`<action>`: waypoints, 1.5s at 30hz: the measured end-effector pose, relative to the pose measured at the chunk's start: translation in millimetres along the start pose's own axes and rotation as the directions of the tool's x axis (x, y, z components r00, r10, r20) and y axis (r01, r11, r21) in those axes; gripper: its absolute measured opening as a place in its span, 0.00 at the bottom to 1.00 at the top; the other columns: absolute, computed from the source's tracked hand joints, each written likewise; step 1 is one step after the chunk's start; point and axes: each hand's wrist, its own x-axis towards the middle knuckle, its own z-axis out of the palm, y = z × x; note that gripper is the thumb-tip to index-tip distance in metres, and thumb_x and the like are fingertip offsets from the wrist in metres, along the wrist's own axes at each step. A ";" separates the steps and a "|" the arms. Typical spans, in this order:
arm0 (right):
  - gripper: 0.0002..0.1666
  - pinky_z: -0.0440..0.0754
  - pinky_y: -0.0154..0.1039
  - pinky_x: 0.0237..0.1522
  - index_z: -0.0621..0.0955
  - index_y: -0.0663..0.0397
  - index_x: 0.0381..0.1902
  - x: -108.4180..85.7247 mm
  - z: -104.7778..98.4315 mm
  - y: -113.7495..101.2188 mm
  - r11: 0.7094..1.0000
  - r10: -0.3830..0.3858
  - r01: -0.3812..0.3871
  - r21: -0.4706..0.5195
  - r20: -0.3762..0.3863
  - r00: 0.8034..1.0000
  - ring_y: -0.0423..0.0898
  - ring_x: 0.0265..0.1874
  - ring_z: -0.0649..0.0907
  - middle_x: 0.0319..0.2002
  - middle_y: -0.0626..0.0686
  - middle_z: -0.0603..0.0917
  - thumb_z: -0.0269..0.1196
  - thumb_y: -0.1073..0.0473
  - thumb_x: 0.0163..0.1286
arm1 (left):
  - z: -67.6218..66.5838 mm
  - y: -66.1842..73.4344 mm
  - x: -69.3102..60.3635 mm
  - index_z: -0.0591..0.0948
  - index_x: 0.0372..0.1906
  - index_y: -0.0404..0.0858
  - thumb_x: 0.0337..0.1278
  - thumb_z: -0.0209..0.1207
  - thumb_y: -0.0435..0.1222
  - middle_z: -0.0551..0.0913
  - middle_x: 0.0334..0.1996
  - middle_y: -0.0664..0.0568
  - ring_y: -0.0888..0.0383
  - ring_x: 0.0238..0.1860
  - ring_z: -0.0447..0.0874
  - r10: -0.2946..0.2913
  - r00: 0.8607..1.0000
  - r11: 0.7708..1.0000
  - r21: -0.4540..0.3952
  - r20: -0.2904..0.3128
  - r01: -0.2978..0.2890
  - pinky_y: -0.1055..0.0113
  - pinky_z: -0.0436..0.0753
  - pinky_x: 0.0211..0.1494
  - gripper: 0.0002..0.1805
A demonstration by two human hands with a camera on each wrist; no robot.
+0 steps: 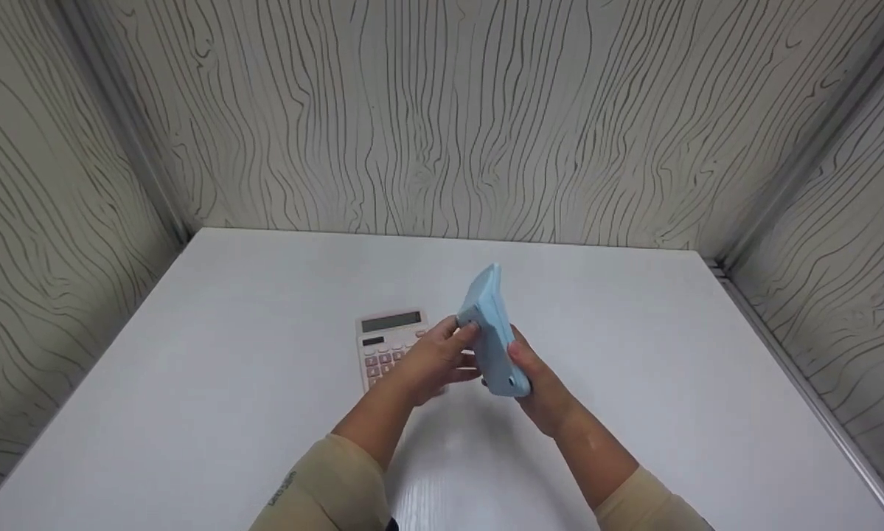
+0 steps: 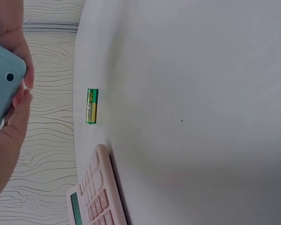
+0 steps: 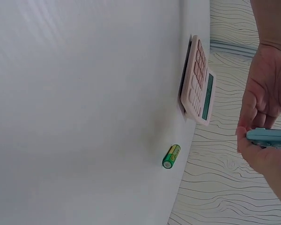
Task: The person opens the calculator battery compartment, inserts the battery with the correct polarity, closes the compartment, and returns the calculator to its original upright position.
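Observation:
A light-blue calculator (image 1: 495, 350) is held tilted above the table, its back facing the head camera and small round feet showing near its lower end. My right hand (image 1: 543, 387) grips its right edge, thumb lying on the back. From the other side my left hand (image 1: 434, 358) holds the calculator, thumb on the back and other fingers at its left edge, their tips partly hidden. Below the hands, a green-and-yellow battery (image 2: 92, 106) lies on the table; in the right wrist view the same battery (image 3: 171, 156) appears end-on.
A pink calculator (image 1: 390, 341) lies face up on the white table (image 1: 213, 369), partly covered by the left hand and forearm. Wood-patterned panels (image 1: 442, 118) enclose the table at the back and both sides.

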 end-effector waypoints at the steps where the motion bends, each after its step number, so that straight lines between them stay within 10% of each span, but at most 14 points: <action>1: 0.40 0.53 0.64 0.61 0.41 0.39 0.71 -0.1 0.0 0.2 1.000 0.002 -0.002 -0.006 -0.007 1.000 0.64 0.66 0.53 0.70 0.59 0.44 0.34 0.37 0.65 | 0.4 0.3 -0.1 0.61 0.66 0.48 0.48 0.55 0.62 0.71 0.59 0.44 0.47 0.52 0.78 -0.004 1.000 1.000 0.002 -0.010 0.004 0.44 0.69 0.57 0.41; 9: 0.38 0.48 0.65 0.62 0.45 0.40 0.71 -0.1 -2.7 0.2 0.999 0.008 -0.009 -0.042 -0.027 1.000 0.62 0.65 0.56 0.69 0.59 0.51 0.33 0.38 0.65 | 0.6 1.9 -1.2 0.61 0.66 0.50 0.41 0.57 0.64 0.71 0.61 0.46 0.46 0.52 0.78 -0.065 0.996 0.998 0.023 -0.067 0.066 0.29 0.50 0.57 0.45; 18: 0.38 0.65 0.62 0.56 0.56 0.54 0.69 3.2 -3.9 -4.0 0.991 0.011 -0.037 -0.128 -0.200 0.980 0.60 0.59 0.69 0.64 0.60 0.66 0.46 0.42 0.67 | -3.2 1.1 -0.8 0.61 0.65 0.46 0.36 0.61 0.64 0.71 0.59 0.44 0.46 0.47 0.81 -0.059 0.986 0.989 0.128 -0.159 0.080 0.38 0.68 0.54 0.49; 28: 0.40 0.62 0.64 0.57 0.58 0.45 0.66 8.1 -8.7 -2.8 0.965 0.001 -0.108 -0.237 -0.410 0.912 0.57 0.61 0.68 0.62 0.53 0.68 0.60 0.42 0.61 | -13.3 0.9 -1.1 0.71 0.57 0.43 0.43 0.61 0.58 0.78 0.51 0.45 0.49 0.41 0.83 -0.013 0.984 0.974 0.222 -0.178 0.053 0.56 0.82 0.40 0.36; 36: 0.39 0.65 0.56 0.59 0.64 0.54 0.62 12.2 -21.3 2.5 0.966 0.054 -0.161 -0.201 -0.454 0.889 0.53 0.57 0.71 0.59 0.56 0.72 0.62 0.42 0.59 | -21.8 3.0 -6.6 0.74 0.53 0.43 0.52 0.61 0.47 0.81 0.42 0.50 0.55 0.33 0.85 -0.005 0.985 0.947 0.314 -0.173 0.060 0.61 0.83 0.37 0.24; 45: 0.36 0.81 0.47 0.39 0.73 0.60 0.56 10.6 -29.4 14.4 0.934 0.188 -0.297 -0.200 -0.431 0.882 0.50 0.41 0.81 0.48 0.57 0.79 0.62 0.40 0.57 | -25.6 -0.4 -13.9 0.76 0.46 0.41 0.50 0.63 0.46 0.79 0.38 0.49 0.55 0.35 0.83 -0.068 0.980 0.908 0.396 -0.188 0.139 0.59 0.82 0.40 0.20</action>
